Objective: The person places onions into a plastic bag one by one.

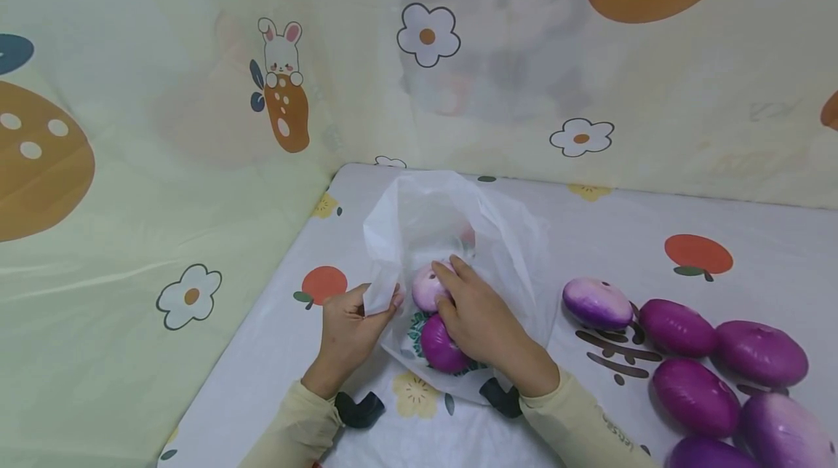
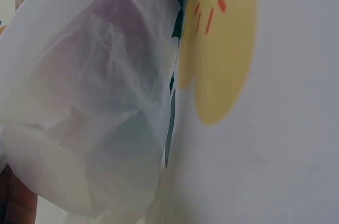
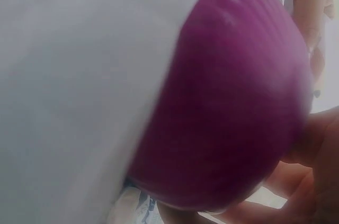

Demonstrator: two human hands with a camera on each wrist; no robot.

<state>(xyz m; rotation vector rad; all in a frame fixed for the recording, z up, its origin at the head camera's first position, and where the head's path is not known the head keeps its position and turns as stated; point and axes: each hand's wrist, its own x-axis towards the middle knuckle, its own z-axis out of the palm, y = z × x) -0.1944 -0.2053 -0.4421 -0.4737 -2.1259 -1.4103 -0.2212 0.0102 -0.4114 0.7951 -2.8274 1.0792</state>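
A white plastic bag (image 1: 452, 228) lies open on the printed tablecloth (image 1: 655, 235). My left hand (image 1: 380, 304) pinches the bag's left edge and holds the mouth up. My right hand (image 1: 458, 300) reaches into the mouth. Its fingers lie over a pale purple onion (image 1: 424, 287) and its palm covers a dark purple onion (image 1: 440, 348). In the right wrist view that dark onion (image 3: 233, 107) fills the frame beside the bag (image 3: 74, 75), with fingers (image 3: 318, 150) curled under it. The left wrist view shows only translucent bag plastic (image 2: 90, 102) and a yellow flower print (image 2: 222, 49).
Several more purple onions (image 1: 677, 326) lie in a loose group on the cloth at the right. A printed curtain (image 1: 131, 162) walls off the left side and the back. The table's left edge runs diagonally near my left sleeve (image 1: 294, 431).
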